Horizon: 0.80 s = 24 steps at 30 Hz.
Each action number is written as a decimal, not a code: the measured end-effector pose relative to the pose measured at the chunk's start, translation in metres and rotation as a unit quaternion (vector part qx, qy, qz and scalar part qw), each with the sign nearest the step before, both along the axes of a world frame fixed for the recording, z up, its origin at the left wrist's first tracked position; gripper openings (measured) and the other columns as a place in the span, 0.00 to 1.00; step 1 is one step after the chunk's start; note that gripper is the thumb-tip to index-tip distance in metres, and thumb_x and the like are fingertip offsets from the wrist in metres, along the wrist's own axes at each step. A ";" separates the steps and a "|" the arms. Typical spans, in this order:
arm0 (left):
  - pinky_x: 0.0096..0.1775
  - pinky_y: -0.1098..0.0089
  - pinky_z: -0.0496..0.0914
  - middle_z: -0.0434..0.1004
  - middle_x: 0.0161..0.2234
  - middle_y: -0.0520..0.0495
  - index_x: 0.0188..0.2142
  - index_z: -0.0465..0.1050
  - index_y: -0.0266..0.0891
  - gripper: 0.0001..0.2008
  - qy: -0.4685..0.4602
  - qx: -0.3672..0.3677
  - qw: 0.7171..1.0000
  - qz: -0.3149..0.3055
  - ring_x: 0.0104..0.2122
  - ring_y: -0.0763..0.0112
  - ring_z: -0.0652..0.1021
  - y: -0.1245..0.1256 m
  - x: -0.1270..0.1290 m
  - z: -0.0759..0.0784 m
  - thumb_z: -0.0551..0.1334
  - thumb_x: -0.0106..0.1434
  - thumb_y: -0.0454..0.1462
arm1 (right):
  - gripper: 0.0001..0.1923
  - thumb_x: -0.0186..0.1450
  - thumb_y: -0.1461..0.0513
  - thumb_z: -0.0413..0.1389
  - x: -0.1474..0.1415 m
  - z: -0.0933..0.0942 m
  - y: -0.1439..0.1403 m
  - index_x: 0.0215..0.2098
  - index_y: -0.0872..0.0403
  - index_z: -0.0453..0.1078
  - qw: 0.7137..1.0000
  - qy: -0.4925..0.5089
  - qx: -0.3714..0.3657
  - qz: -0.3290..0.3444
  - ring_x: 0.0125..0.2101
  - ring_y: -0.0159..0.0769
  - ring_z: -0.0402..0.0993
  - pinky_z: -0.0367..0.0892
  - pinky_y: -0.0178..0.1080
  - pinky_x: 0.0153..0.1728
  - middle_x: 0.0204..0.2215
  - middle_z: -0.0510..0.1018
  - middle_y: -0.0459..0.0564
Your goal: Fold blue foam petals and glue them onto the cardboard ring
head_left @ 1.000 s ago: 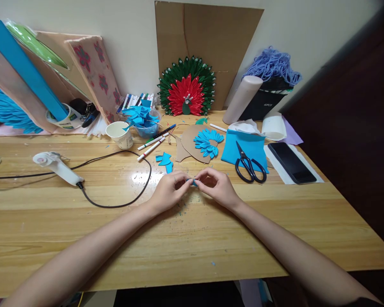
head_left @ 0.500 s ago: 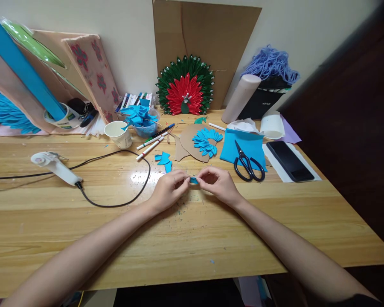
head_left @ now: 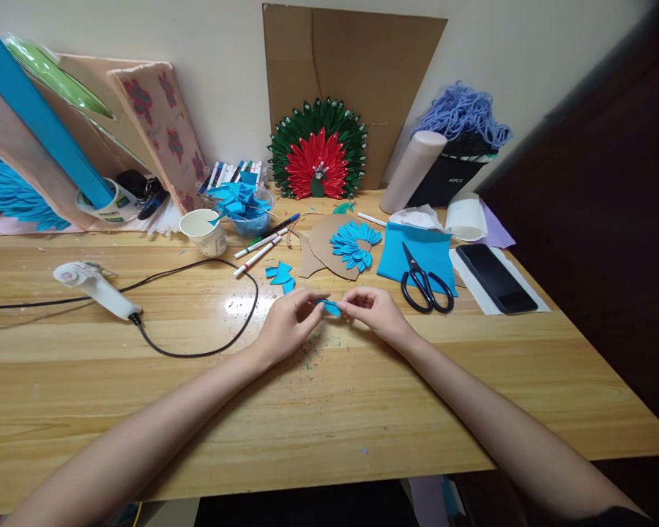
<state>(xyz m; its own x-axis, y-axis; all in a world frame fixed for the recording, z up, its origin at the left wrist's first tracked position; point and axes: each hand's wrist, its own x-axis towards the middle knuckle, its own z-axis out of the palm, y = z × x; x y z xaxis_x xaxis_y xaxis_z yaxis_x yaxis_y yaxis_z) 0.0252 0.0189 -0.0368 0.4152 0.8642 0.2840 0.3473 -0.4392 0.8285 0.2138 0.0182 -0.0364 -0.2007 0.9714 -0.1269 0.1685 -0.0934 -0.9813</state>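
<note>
fingers of left hand and right hand pinching blue paper piece, box lettering unreadable

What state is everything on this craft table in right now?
left hand: pinching the blue paper piece
right hand: pinching its other end
blue paper piece: folded, held above the table
scissors: closed, lying on blue sheet
paper cup: upright
phone: screen dark
</note>
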 end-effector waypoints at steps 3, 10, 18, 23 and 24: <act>0.40 0.67 0.70 0.75 0.40 0.43 0.47 0.70 0.39 0.13 0.006 0.089 0.996 -0.028 0.38 0.70 0.74 -0.001 0.000 -0.003 0.57 0.62 0.34 | 0.13 0.53 0.55 0.61 0.001 0.002 0.001 0.25 0.57 0.70 1.000 0.002 -0.008 0.018 0.20 0.28 0.68 0.64 0.33 0.24 0.19 0.73 0.45; 0.34 0.70 0.70 0.75 0.34 0.44 0.42 0.74 0.39 0.10 0.036 0.178 0.983 -0.015 0.33 0.71 0.75 0.001 -0.003 -0.010 0.56 0.63 0.34 | 0.14 0.53 0.53 0.61 0.000 0.005 0.000 0.24 0.57 0.70 0.999 0.011 -0.014 0.040 0.20 0.27 0.67 0.64 0.33 0.23 0.19 0.73 0.44; 0.31 0.71 0.68 0.73 0.31 0.45 0.41 0.73 0.39 0.10 0.064 0.223 0.973 -0.009 0.31 0.73 0.73 0.003 -0.003 -0.011 0.55 0.63 0.34 | 0.13 0.54 0.54 0.60 0.000 0.003 0.001 0.25 0.57 0.70 0.999 0.012 -0.005 0.040 0.20 0.27 0.67 0.65 0.33 0.24 0.20 0.72 0.44; 0.32 0.71 0.68 0.73 0.31 0.45 0.41 0.73 0.38 0.10 0.081 0.211 0.974 0.002 0.32 0.72 0.73 0.003 -0.002 -0.010 0.54 0.64 0.34 | 0.12 0.55 0.56 0.61 -0.001 0.001 -0.005 0.33 0.55 0.70 0.993 -0.021 0.113 0.008 0.28 0.32 0.72 0.69 0.36 0.29 0.29 0.75 0.49; 0.32 0.71 0.68 0.73 0.31 0.45 0.41 0.73 0.38 0.10 0.082 0.208 0.975 0.001 0.32 0.72 0.73 0.003 -0.002 -0.010 0.54 0.64 0.34 | 0.11 0.55 0.58 0.60 -0.001 0.002 -0.006 0.34 0.55 0.70 0.987 -0.042 0.153 0.004 0.29 0.32 0.72 0.70 0.36 0.31 0.30 0.75 0.49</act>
<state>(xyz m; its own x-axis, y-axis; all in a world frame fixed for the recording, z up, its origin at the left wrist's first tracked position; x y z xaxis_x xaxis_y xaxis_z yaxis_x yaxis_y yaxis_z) 0.0234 0.0215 -0.0467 0.4826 0.6896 0.5400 0.4612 -0.7242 0.5127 0.2129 0.0117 -0.0343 -0.2099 0.9651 0.1565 0.2509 0.2079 -0.9454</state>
